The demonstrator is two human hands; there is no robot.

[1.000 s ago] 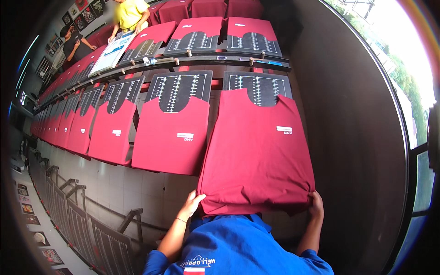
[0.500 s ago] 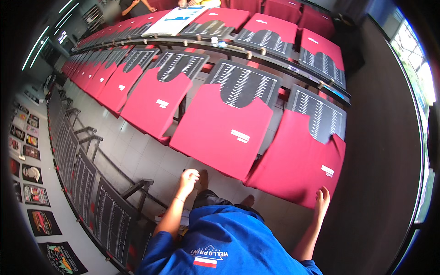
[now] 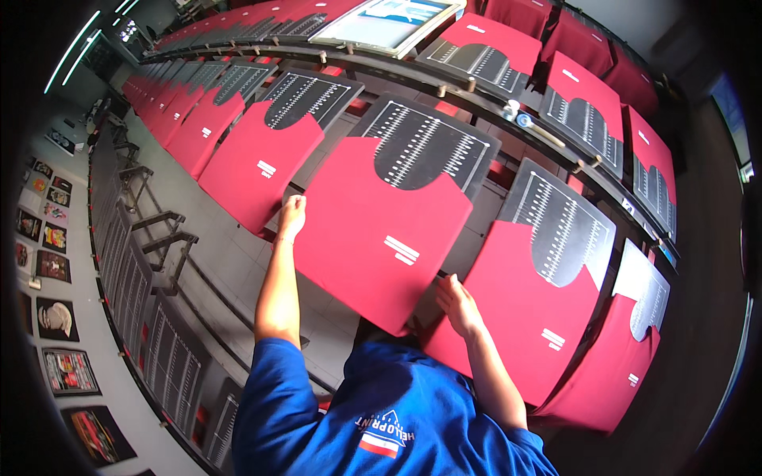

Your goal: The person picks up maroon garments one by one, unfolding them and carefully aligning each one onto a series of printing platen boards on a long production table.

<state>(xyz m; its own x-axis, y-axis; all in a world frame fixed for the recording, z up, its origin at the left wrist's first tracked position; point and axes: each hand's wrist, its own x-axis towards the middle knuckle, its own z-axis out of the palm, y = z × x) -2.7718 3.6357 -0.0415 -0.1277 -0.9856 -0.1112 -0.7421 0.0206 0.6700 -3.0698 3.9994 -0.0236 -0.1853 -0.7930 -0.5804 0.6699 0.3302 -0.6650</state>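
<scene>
In front of me a red T-shirt (image 3: 361, 218) with a small white print lies stretched over a dark board marked with white scales (image 3: 429, 147). The board's upper part shows through the scooped neckline. At the shirt's left edge is my left hand (image 3: 294, 217), its fingers closed on the fabric. My right hand (image 3: 459, 305) is by the lower right edge of the same shirt, fingers outstretched and partly spread. Just right of it, another red shirt (image 3: 516, 293) covers the neighbouring board.
More shirt-covered boards run off to the far left, and a rumpled red shirt (image 3: 607, 365) hangs at the right end. Behind them stretches a dark rail (image 3: 381, 65) with a framed screen (image 3: 389, 24) beyond. Bare dark boards (image 3: 171, 341) line the left side.
I have shifted left along the row, so the end shirts now sit farther right. Both hands, free of any shirt before, have come up to the sides of the shirt in front.
</scene>
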